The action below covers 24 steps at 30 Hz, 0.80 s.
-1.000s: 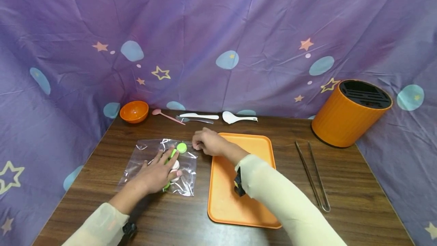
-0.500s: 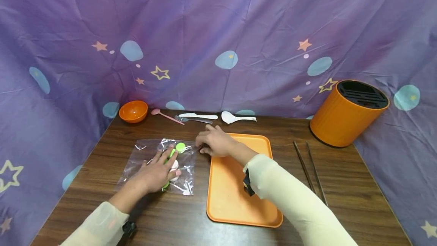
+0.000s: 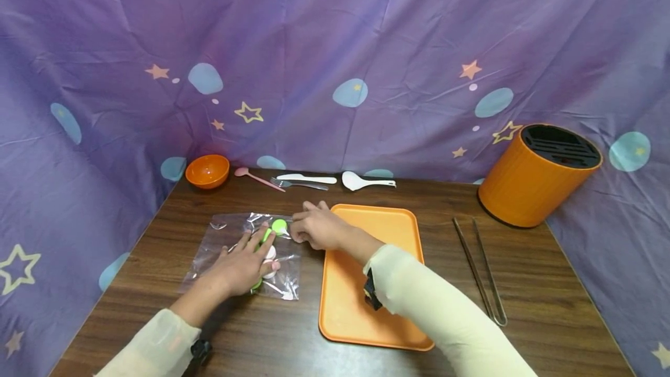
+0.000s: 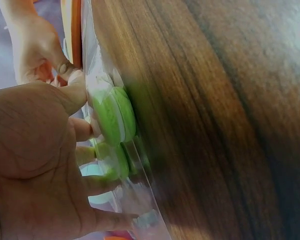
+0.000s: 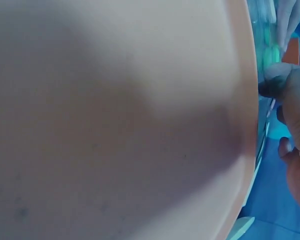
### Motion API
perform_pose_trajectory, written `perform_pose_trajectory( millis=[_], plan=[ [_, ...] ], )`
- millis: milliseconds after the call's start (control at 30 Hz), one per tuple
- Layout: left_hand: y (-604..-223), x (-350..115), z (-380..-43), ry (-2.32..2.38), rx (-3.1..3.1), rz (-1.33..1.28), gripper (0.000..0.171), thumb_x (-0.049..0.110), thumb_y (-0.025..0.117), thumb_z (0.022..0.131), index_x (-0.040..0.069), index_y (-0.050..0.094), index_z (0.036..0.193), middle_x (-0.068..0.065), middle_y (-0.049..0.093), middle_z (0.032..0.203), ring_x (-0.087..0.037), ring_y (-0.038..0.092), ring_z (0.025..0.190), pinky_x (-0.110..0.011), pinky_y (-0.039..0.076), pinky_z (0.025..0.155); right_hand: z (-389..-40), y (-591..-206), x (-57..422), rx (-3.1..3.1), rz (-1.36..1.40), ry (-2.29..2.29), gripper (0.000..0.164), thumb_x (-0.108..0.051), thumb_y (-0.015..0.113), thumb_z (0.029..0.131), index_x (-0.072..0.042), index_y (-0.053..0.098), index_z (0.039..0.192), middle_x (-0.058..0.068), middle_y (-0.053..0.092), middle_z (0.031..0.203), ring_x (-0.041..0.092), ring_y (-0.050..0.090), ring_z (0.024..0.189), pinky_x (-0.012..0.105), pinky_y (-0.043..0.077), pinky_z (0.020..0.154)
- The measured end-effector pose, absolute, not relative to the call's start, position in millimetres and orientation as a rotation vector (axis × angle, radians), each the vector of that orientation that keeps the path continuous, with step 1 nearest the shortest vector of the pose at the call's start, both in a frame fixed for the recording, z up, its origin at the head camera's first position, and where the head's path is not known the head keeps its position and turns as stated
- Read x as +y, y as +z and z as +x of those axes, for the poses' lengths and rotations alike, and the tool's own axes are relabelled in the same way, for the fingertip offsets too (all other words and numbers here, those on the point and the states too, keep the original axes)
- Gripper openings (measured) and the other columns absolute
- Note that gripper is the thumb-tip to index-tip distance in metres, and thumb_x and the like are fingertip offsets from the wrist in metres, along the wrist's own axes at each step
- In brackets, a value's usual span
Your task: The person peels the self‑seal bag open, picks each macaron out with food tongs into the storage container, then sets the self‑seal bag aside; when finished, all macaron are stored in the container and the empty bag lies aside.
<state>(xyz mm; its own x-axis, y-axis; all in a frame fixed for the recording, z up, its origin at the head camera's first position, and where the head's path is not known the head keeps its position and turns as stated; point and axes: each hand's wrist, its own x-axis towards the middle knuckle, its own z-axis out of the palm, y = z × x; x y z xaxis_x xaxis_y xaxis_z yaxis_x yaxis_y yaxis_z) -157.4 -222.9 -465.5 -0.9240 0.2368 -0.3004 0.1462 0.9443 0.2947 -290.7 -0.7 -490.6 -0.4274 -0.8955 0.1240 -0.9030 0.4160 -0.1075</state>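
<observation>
A clear plastic bag (image 3: 285, 284) lies on the table at the left, with green macarons (image 4: 114, 117) and pale round pieces (image 3: 270, 253) inside. My left hand (image 3: 243, 266) rests on it, fingers spread and fairly straight, covering part of the contents. At the bag's upper right edge, my right hand (image 3: 319, 227) has its fingers curled, thumb and forefinger pinching the edge; the exact contact is partly hidden. The orange tray (image 3: 366, 319) lies right beside the bag, under my right forearm. In the right wrist view the tray's surface (image 5: 115, 125) fills most of the picture.
Along the back stand or lie an orange bowl (image 3: 207, 171), a pink spoon (image 3: 259, 179), a white knife (image 3: 309, 178), a fork (image 3: 300, 184) and a white ladle (image 3: 361, 181). Metal tongs (image 3: 487, 278) lie right of the tray. An orange knife block (image 3: 523, 191) stands back right.
My right hand shifted slightly right, away from the bag's corner, then came back left onto its edge. My left hand has stayed flat on the bag.
</observation>
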Motion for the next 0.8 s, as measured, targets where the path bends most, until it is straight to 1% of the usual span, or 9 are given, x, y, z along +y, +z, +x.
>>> perform_pose_trajectory(
  millis=[100,200,233,267,400,533,633,700,800],
  plan=[
    [-465.2,-222.6,-157.2,0.385,2.764,0.279,0.077,0.052,0.048,0.116,0.012,0.023,0.177,-0.017,0.005,0.187,-0.058,0.018,0.167,-0.092,0.022,0.119,-290.2,-491.6,2.8,-2.607,1.639,0.218,0.027,-0.001,0.080,0.091,-0.026,0.070,0.096,-0.011,0.068,0.103,0.016,0.050,0.099,0.032,0.033,0.078],
    [-465.7,-222.4,-157.4,0.383,2.765,0.276,0.078,0.052,0.048,0.116,0.012,0.022,0.178,-0.017,0.005,0.187,-0.058,0.018,0.167,-0.092,0.022,0.119,-289.2,-490.7,3.5,-2.599,1.622,0.191,0.014,-0.024,0.083,0.099,-0.027,0.075,0.110,-0.010,0.069,0.117,0.018,0.052,0.106,0.033,0.038,0.080],
    [-465.9,-222.1,-157.6,0.382,2.764,0.275,0.078,0.053,0.048,0.116,0.013,0.022,0.178,-0.017,0.005,0.187,-0.058,0.018,0.167,-0.092,0.021,0.119,-288.8,-490.7,3.0,-2.595,1.619,0.179,0.016,-0.030,0.083,0.100,-0.027,0.076,0.114,-0.009,0.070,0.120,0.019,0.053,0.108,0.033,0.039,0.081],
    [-465.9,-221.6,-157.7,0.379,2.762,0.273,0.078,0.053,0.048,0.116,0.013,0.022,0.178,-0.016,0.004,0.187,-0.058,0.017,0.167,-0.092,0.021,0.119,-288.2,-490.7,2.2,-2.592,1.617,0.171,0.018,-0.031,0.083,0.099,-0.027,0.077,0.115,-0.009,0.070,0.122,0.019,0.053,0.109,0.033,0.040,0.082],
    [-465.7,-221.8,-157.2,0.378,2.752,0.260,0.079,0.054,0.047,0.116,0.014,0.021,0.178,-0.016,0.002,0.187,-0.058,0.016,0.168,-0.091,0.020,0.120,-286.1,-491.9,-4.3,-2.606,1.608,0.153,0.006,-0.023,0.083,0.099,-0.027,0.079,0.102,-0.011,0.073,0.116,0.017,0.052,0.104,0.034,0.037,0.081],
    [-466.3,-220.8,-157.4,0.380,2.750,0.263,0.079,0.054,0.047,0.116,0.013,0.021,0.178,-0.016,0.003,0.187,-0.058,0.017,0.168,-0.091,0.021,0.120,-285.4,-495.1,-5.9,-2.634,1.582,0.121,0.022,-0.005,0.079,0.095,-0.026,0.071,0.094,-0.011,0.070,0.109,0.015,0.050,0.101,0.032,0.034,0.080],
    [-466.5,-221.1,-157.3,0.380,2.755,0.265,0.078,0.053,0.048,0.116,0.013,0.022,0.178,-0.017,0.003,0.187,-0.058,0.017,0.167,-0.091,0.022,0.119,-285.0,-495.5,-5.4,-2.651,1.582,0.093,0.036,0.007,0.076,0.084,-0.025,0.063,0.093,-0.010,0.063,0.103,0.016,0.048,0.101,0.032,0.032,0.079],
    [-466.5,-221.4,-157.4,0.382,2.758,0.265,0.078,0.053,0.048,0.116,0.013,0.022,0.178,-0.017,0.004,0.187,-0.058,0.017,0.167,-0.092,0.022,0.119,-284.7,-494.2,-3.9,-2.665,1.586,0.076,0.042,0.011,0.076,0.078,-0.025,0.060,0.092,-0.010,0.060,0.102,0.017,0.047,0.102,0.032,0.031,0.079],
    [-467.1,-222.4,-157.8,0.380,2.759,0.262,0.078,0.054,0.047,0.116,0.013,0.021,0.178,-0.016,0.003,0.188,-0.058,0.017,0.168,-0.091,0.021,0.120,-284.4,-491.0,-0.4,-2.675,1.605,0.062,0.045,0.011,0.078,0.074,-0.025,0.060,0.093,-0.011,0.059,0.102,0.016,0.046,0.104,0.033,0.031,0.081]
  ],
)
